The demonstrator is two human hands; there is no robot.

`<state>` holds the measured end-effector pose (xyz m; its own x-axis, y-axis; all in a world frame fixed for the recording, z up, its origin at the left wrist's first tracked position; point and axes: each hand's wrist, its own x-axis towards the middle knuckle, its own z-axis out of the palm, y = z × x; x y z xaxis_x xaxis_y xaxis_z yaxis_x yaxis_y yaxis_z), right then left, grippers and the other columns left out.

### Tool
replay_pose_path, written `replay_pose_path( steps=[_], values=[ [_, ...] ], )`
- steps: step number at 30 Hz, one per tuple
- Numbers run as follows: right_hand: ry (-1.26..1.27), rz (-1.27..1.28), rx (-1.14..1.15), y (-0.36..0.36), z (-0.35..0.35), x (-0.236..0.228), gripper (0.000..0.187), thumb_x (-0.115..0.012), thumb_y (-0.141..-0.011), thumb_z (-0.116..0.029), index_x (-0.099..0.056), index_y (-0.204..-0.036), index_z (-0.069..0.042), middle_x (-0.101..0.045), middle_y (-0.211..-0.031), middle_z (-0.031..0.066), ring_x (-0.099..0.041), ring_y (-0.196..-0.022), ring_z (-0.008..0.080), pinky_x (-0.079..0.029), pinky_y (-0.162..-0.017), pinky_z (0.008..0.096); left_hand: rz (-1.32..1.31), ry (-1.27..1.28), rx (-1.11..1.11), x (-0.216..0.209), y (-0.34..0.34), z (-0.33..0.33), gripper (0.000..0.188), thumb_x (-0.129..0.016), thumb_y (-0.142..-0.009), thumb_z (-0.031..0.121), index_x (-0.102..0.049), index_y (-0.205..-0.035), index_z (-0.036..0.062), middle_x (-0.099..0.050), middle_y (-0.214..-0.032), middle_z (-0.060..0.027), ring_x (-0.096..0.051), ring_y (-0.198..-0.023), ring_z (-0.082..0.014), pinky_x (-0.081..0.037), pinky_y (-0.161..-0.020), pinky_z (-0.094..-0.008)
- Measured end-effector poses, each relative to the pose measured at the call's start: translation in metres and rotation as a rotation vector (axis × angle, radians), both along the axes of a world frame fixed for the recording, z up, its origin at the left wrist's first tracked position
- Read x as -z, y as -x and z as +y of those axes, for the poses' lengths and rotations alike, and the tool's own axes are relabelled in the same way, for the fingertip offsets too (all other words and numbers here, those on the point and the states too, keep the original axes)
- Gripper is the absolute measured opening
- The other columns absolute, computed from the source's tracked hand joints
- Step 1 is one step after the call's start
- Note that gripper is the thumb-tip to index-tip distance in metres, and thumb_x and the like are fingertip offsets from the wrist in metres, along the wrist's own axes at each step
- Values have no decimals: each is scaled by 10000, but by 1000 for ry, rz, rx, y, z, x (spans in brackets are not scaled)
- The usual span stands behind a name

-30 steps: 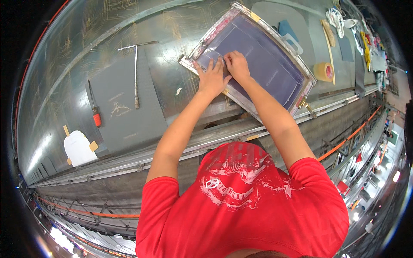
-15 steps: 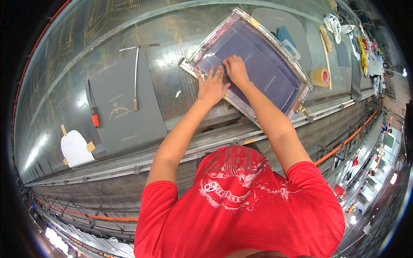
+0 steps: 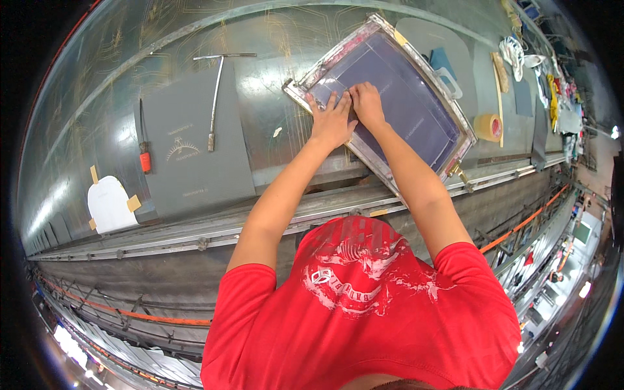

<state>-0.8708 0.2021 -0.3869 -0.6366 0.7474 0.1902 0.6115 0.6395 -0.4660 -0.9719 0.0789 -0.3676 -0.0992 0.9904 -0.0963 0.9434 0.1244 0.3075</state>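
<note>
A screen-printing frame (image 3: 300, 97) with purple-blue mesh (image 3: 409, 107) lies tilted on the long table in front of me. My left hand (image 3: 333, 121) rests over its near-left side, fingers spread and stretched out on the mesh near the corner. Right beside it, my right hand (image 3: 368, 104) is bent down onto the mesh with its fingers curled together. What those fingers hold, if anything, is hidden. The two hands almost touch at the fingertips. A metal clamp-like fitting (image 3: 457, 170) sits at the frame's near-right corner.
Left of the frame are a dark grey printed sheet (image 3: 195, 143), a T-handled wrench (image 3: 216, 97), a red-handled tool (image 3: 145, 161) and white paper (image 3: 112, 203) with tape tabs. A tape roll (image 3: 489, 127), blue cloth (image 3: 442, 62) and wooden strip (image 3: 496, 97) lie rightward. A metal rail (image 3: 162, 237) edges the table.
The view has shifted slightly, so the table's things appear moved. My hands stay on the same corner area of the mesh, now closer together, the right one more curled beside the left fingertips.
</note>
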Motion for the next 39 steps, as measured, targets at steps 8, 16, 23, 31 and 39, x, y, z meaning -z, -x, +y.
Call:
replay_pose_path(
  steps=[8, 16, 23, 31, 39],
  values=[
    [67, 41, 22, -3, 6, 7, 173, -587, -918, -154, -674, -927, -5, -631, -935, 200, -575, -894, 408, -459, -818, 501, -28, 2, 40, -4, 2, 2, 602, -478, -988, 424, -402, -1501, 120, -349, -1587, 16, -241, -1495, -244, 36, -1044, -835],
    [85, -55, -73, -9, 15, -3, 164, -612, -922, -146, -664, -936, 9, -626, -931, 196, -574, -932, 397, -457, -838, 460, -17, -40, 61, -1, 0, -4, 564, -438, -999, 423, -446, -1477, 126, -352, -1584, 28, -239, -1495, -246, 1, -1035, -848],
    [206, -71, -144, -33, 12, -19, 178, -602, -934, -153, -672, -958, 8, -620, -940, 196, -561, -921, 393, -447, -835, 470, 19, -34, -31, 0, -7, -10, 563, -425, -996, 407, -430, -1488, 135, -336, -1591, 35, -218, -1502, -244, -13, -1069, -819],
    [353, -106, -102, -90, -3, -51, 159, -626, -926, -140, -653, -939, 16, -598, -898, 167, -565, -905, 364, -446, -807, 431, 1, -61, -27, 1, -7, -11, 554, -424, -995, 397, -439, -1479, 129, -350, -1581, 26, -226, -1499, -236, -6, -1080, -810],
    [626, 235, 318, -113, -5, -65, 167, -584, -963, -124, -612, -1080, -9, -655, -959, 155, -656, -987, 276, -514, -831, 379, 14, -59, -73, 2, -3, -8, 570, -456, -987, 433, -464, -1459, 113, -366, -1569, 0, -268, -1481, -245, -9, -1075, -813]
  ],
)
